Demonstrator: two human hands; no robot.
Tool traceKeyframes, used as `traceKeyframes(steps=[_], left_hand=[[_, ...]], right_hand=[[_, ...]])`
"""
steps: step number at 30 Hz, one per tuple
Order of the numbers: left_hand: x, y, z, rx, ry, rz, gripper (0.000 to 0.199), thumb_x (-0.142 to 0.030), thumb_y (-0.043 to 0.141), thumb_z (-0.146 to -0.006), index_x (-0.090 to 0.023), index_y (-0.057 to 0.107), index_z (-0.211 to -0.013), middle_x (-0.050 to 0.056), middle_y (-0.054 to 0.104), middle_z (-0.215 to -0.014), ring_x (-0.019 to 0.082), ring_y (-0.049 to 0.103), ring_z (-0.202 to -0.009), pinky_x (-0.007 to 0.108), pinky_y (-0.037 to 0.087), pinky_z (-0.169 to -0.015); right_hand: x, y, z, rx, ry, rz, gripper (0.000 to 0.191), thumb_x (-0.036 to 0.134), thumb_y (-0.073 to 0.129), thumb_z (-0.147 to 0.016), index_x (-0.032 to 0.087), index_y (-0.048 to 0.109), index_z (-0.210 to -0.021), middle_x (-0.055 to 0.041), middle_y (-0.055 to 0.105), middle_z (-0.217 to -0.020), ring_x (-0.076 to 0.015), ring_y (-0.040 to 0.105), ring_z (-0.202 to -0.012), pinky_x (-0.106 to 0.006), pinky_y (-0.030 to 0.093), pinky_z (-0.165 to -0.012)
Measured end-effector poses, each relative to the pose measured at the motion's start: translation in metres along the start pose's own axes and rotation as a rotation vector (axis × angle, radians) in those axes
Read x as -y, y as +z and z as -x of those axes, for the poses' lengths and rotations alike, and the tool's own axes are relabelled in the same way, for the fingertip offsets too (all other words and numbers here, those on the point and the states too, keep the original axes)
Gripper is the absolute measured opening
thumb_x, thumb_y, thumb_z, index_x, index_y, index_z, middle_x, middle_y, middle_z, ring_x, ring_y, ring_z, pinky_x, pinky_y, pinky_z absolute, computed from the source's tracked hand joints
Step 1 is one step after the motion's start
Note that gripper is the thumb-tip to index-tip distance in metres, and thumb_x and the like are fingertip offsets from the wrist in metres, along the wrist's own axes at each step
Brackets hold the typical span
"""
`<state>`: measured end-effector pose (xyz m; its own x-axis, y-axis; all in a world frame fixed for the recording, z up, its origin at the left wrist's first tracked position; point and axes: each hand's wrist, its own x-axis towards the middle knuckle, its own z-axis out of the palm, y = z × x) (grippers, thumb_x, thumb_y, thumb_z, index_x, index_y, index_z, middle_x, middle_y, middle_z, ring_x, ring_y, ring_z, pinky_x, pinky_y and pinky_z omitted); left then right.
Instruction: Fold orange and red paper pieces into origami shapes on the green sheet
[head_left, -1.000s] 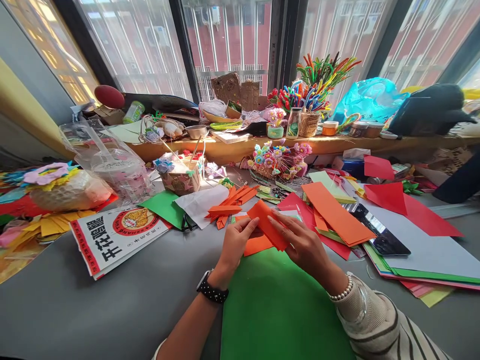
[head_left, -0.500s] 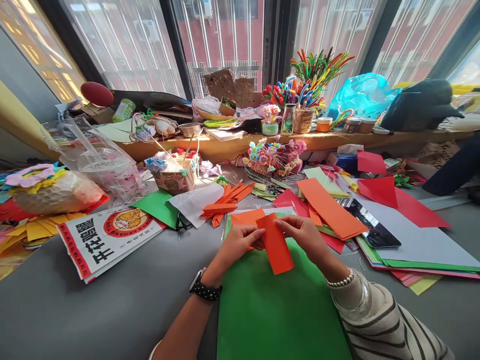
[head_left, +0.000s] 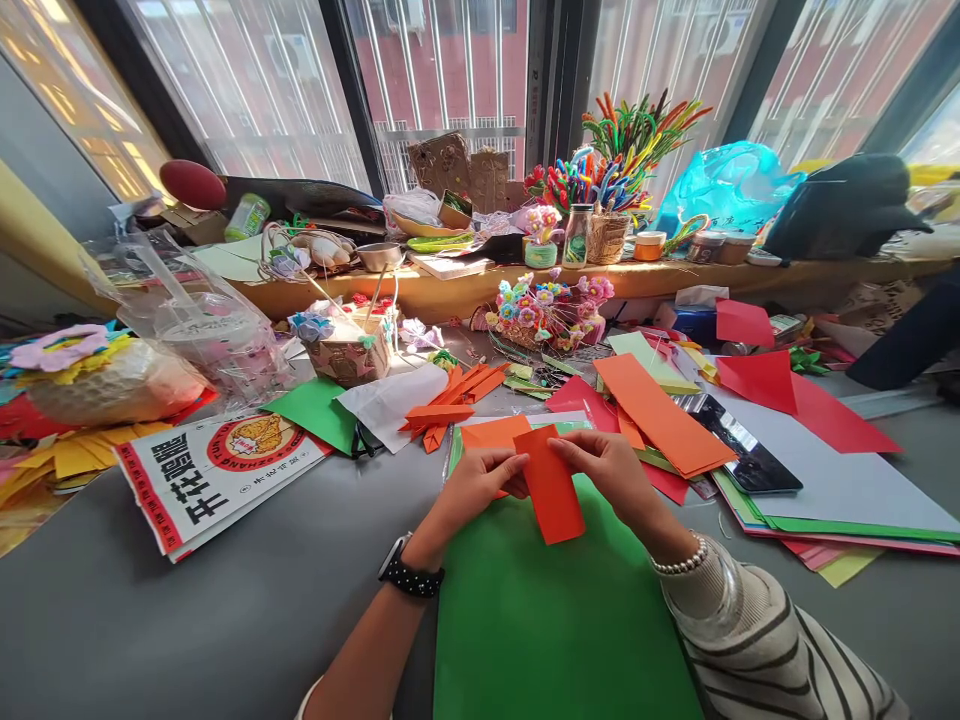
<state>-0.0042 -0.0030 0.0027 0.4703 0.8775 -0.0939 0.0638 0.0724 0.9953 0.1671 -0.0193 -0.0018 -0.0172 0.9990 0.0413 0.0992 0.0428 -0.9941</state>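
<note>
An orange paper strip [head_left: 553, 490] is held up between my two hands, over a large green sheet [head_left: 555, 620]. My left hand [head_left: 480, 487] pinches its left edge near the top between thumb and fingers. On the other side, my right hand [head_left: 604, 470] grips the upper right corner, thumb and fingertips pressed together. Another orange piece [head_left: 495, 433] lies flat just behind my left hand. Beyond my right hand, longer orange strips [head_left: 660, 415] rest in a stack. Several folded orange pieces [head_left: 457, 405] lie behind my left hand.
A black phone [head_left: 742, 445] lies on a stack of coloured paper [head_left: 847, 490] at the right. At the left are a printed paper bag [head_left: 225, 480] and a decorated basket [head_left: 349, 360]. Bead flowers [head_left: 547, 310] and a crowded ledge [head_left: 450, 285] stand at the back.
</note>
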Motion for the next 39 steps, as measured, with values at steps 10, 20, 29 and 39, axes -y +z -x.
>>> traceKeyframes(steps=[10, 20, 29, 39], left_hand=[[0.0008, 0.0004, -0.0002, 0.034, 0.029, -0.009, 0.023, -0.036, 0.056, -0.068, -0.016, 0.064, -0.061, 0.000, 0.061, -0.057, 0.013, 0.058, -0.055, 0.021, 0.048, -0.054], [0.0016, -0.0012, -0.0011, -0.146, -0.018, 0.077, 0.018, -0.031, 0.065, -0.061, -0.013, 0.063, -0.064, 0.000, 0.061, -0.059, 0.013, 0.058, -0.058, 0.023, 0.049, -0.059], [0.0035, 0.0012, 0.0000, -0.011, -0.019, -0.065, 0.023, -0.034, 0.062, -0.063, -0.013, 0.063, -0.069, 0.002, 0.061, -0.064, 0.013, 0.057, -0.062, 0.022, 0.046, -0.059], [0.0078, 0.0005, -0.0031, -0.141, 0.047, -0.098, 0.023, -0.036, 0.060, -0.064, -0.013, 0.061, -0.066, 0.001, 0.060, -0.062, 0.013, 0.055, -0.059, 0.023, 0.045, -0.057]], right_hand=[[-0.0027, 0.0008, -0.0005, -0.033, -0.038, 0.119, 0.030, 0.044, 0.056, -0.067, 0.015, 0.062, -0.070, -0.0040, 0.064, -0.068, -0.0172, 0.059, -0.064, -0.025, 0.046, -0.055], [0.0010, 0.0031, 0.0025, 0.029, -0.040, 0.109, 0.027, 0.042, 0.054, -0.070, 0.015, 0.059, -0.067, -0.0017, 0.060, -0.065, -0.0140, 0.055, -0.062, -0.022, 0.042, -0.053], [-0.0012, 0.0052, 0.0023, -0.009, -0.106, 0.257, 0.027, 0.040, 0.052, -0.072, 0.015, 0.058, -0.065, -0.0020, 0.058, -0.061, -0.0128, 0.051, -0.057, -0.022, 0.037, -0.048], [0.0024, 0.0030, 0.0030, 0.029, -0.074, 0.334, 0.023, 0.037, 0.053, -0.071, 0.015, 0.059, -0.066, -0.0021, 0.060, -0.063, -0.0126, 0.051, -0.057, -0.021, 0.036, -0.048]])
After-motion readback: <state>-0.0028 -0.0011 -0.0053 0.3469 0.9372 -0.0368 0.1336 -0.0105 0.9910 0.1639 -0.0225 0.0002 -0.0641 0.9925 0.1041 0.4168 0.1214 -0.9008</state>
